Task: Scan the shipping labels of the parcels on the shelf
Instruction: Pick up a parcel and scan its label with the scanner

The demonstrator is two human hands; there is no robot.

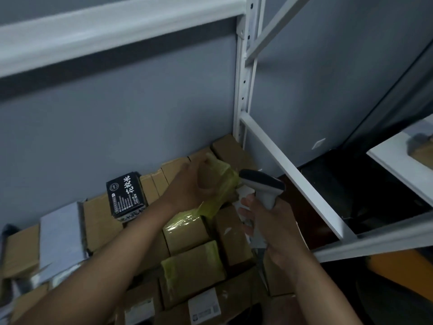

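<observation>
Left hand [187,186] is gripping a yellow-taped parcel [218,188], fingers curled round it, lifting it above the shelved cartons [187,233]. Just right of the parcel, right hand [274,228] is clasping the barcode scanner [262,186], head pointing left at the parcel's near end; the parcel's long axis is running steeply, upper end tilted away.

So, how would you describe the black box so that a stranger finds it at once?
Start at the white shelf frame and look down to the row of brown cardboard parcels against the grey wall. The black box stands among them, left of the left hand. It alone is black, with white printed characters.
</observation>
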